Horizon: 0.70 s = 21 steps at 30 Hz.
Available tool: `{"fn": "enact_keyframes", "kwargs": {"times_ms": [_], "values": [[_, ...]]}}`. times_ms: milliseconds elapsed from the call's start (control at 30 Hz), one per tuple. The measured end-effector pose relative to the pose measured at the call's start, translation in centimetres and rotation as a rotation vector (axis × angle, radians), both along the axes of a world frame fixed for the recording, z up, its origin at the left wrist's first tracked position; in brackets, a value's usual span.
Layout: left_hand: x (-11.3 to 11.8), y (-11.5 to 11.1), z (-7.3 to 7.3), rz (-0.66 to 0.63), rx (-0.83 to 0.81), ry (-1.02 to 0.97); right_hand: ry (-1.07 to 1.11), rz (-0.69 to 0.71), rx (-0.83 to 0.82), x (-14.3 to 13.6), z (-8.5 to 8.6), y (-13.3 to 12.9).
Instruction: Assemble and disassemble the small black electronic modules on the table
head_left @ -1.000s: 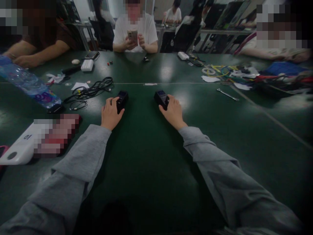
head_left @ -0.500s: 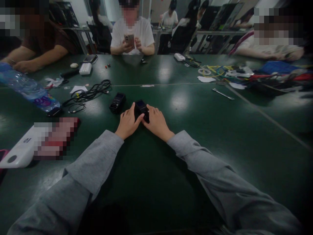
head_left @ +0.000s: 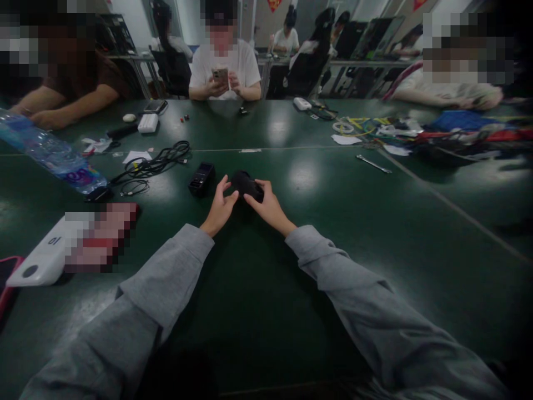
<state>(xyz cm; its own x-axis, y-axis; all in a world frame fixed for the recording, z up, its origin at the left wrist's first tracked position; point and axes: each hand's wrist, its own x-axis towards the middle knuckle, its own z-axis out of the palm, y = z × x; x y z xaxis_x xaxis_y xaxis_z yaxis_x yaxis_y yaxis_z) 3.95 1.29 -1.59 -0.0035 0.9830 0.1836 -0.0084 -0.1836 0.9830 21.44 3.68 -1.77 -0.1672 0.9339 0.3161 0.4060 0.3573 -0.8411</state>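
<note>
Between my two hands is a small black boxy device (head_left: 246, 184), tilted so that a plain dark side faces me. My right hand (head_left: 270, 204) grips its right end, with thumb in front and fingers behind. At its left end, my left hand (head_left: 220, 205) holds it between thumb and fingertips. A similar black device (head_left: 201, 179) with a small screen and buttons stands on the table just left of my left hand.
On the green table (head_left: 266, 289), a plastic bottle (head_left: 54, 150), black cables (head_left: 156, 158), a white device (head_left: 45, 247) and a red-edged item (head_left: 110, 233) lie leftward. A wrench (head_left: 373, 164) and a cable heap (head_left: 441, 136) lie right. People sit across and at both sides.
The black device between my hands has been turned; its screen side no longer shows and a plain side does. My left fingers have spread from the thumb. The view has shifted slightly.
</note>
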Motion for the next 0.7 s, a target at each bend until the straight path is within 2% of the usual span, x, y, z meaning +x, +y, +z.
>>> {"fn": "enact_keyframes", "kwargs": {"times_ms": [100,233,367,467,533,600,700], "values": [[1.1,-0.8,0.4,-0.032,0.103,0.072,0.176,-0.019,-0.154,0.0,0.4,0.4],[1.5,-1.2,0.9,-0.010,0.208,0.087,0.448,0.021,-0.412,-0.3,2.0,0.3],[1.7,-1.5,1.4,0.071,0.311,0.076,0.664,0.112,-0.500,-0.7,3.0,0.1],[2.4,-1.8,1.5,0.135,0.326,0.080,0.725,0.163,-0.587,-0.9,3.3,-0.1],[2.8,-1.6,1.5,0.147,0.282,0.037,0.738,0.161,-0.622,-1.0,3.5,-0.2],[2.7,-1.1,1.4,0.112,0.163,-0.077,0.746,0.109,-0.596,-1.0,3.9,-0.4],[1.4,0.1,1.5,-0.023,-0.128,-0.300,0.681,-0.033,-0.403,-1.3,4.3,-0.8]]}}
